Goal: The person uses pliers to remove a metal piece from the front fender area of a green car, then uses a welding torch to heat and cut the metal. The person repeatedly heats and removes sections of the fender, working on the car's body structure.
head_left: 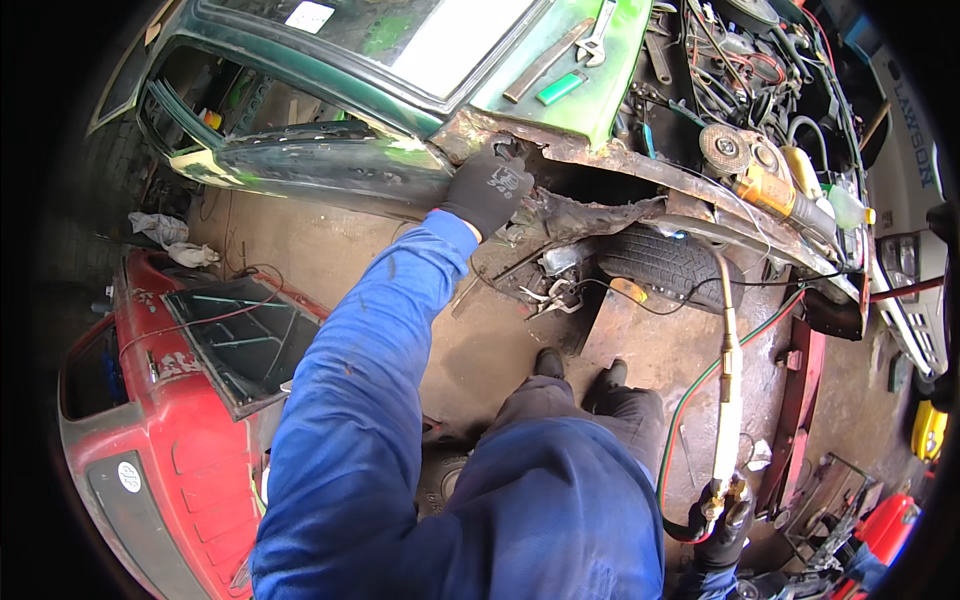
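Observation:
My left hand (487, 190), in a black glove, is curled against the rusty body edge (468, 135) of a green car, just below the windscreen corner. Its fingertips are partly hidden, so what they pinch does not show. Down at the lower right, my gloved right hand (724, 538) is closed around the rear of a gas torch (729, 420). The brass nozzle points up toward the car's wheel arch, and no flame is visible. A red and green hose pair (690, 400) loops beside it. Torn, corroded metal (580, 213) surrounds an open cavity right of my left hand.
On the car lie an adjustable spanner (597, 35), a green object (562, 87) and an angle grinder (775, 190). Below are a tyre (665, 262) and a board (612, 325) by my feet. A red car body (190, 430) stands left, a red steel beam (792, 425) right.

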Available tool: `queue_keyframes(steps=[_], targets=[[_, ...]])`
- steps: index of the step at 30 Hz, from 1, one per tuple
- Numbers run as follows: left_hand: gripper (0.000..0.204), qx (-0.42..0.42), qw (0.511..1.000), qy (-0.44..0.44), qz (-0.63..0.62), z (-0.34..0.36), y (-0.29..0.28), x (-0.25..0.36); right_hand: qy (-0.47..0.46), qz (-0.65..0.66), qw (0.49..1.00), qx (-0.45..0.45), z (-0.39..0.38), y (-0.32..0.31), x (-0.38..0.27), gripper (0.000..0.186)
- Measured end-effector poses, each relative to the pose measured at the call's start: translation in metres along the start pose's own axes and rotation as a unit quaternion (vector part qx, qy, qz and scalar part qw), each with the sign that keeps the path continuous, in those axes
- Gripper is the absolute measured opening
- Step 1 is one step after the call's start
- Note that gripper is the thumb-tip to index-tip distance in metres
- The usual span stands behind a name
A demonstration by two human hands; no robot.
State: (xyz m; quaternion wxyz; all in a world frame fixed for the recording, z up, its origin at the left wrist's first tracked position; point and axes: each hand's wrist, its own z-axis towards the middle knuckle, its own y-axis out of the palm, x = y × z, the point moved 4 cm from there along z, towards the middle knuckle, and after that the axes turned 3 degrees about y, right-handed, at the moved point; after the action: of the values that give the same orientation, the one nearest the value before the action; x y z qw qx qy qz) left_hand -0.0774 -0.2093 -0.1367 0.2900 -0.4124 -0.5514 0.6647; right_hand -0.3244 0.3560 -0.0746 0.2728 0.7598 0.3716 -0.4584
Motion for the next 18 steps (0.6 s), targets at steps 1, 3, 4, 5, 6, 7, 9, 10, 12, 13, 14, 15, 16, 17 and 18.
queue_keyframes(steps=[1,3,4,5,6,7,9,10,12,13,14,15,16,17,18], targets=[[0.015,-0.003,1.0,-0.007,0.006,-0.003,0.002,0.0,0.023,0.095,0.995,-0.007,-0.009,-0.004,0.005,0.088],[0.016,0.007,1.0,-0.007,0.019,0.0,0.005,-0.001,0.045,0.187,0.981,-0.017,-0.02,-0.01,0.01,0.094],[0.017,0.018,0.999,0.003,0.033,0.0,0.006,0.0,0.03,0.094,0.994,0.048,-0.022,-0.015,0.012,0.092],[0.017,0.021,0.999,0.0,0.026,0.0,0.006,-0.002,0.027,0.161,0.987,0.014,-0.022,-0.013,0.008,0.092],[0.018,0.046,0.999,0.007,0.019,-0.001,0.004,-0.002,0.046,0.283,0.956,-0.061,-0.02,-0.006,0.004,0.092],[0.019,0.062,0.998,0.017,0.012,0.002,0.003,0.0,0.049,0.262,0.963,-0.047,-0.017,-0.005,-0.001,0.095],[0.019,0.023,0.999,-0.021,0.03,0.003,0.007,0.0,0.029,0.186,0.982,-0.015,-0.006,-0.002,-0.018,0.098],[0.018,0.039,0.999,-0.022,0.017,0.003,0.006,0.001,0.01,0.159,0.987,0.0,0.001,-0.001,-0.028,0.097],[0.017,0.05,0.998,-0.029,-0.006,0.0,0.006,0.002,-0.018,0.158,0.987,0.009,0.018,-0.001,-0.051,0.095],[0.017,0.047,0.998,-0.036,-0.015,-0.001,0.007,0.001,-0.037,0.162,0.986,-0.024,0.031,-0.001,-0.064,0.089],[0.018,0.028,0.998,-0.044,-0.032,-0.001,0.01,0.0,-0.055,0.166,0.983,-0.058,0.043,-0.003,-0.077,0.084],[0.021,0.005,0.997,-0.053,-0.049,-0.002,0.013,0.0,-0.061,0.17,0.98,-0.086,0.057,-0.007,-0.089,0.084],[0.021,-0.005,0.998,-0.061,-0.034,-0.003,0.015,0.0,-0.061,0.145,0.986,-0.061,0.068,-0.015,-0.099,0.086],[0.02,-0.015,0.997,-0.068,-0.02,-0.003,0.016,0.001,-0.063,0.125,0.989,-0.045,0.077,-0.024,-0.11,0.086],[0.019,-0.029,0.997,-0.073,-0.002,-0.002,0.016,0.002,-0.062,0.099,0.993,-0.023,0.087,-0.033,-0.121,0.085]])
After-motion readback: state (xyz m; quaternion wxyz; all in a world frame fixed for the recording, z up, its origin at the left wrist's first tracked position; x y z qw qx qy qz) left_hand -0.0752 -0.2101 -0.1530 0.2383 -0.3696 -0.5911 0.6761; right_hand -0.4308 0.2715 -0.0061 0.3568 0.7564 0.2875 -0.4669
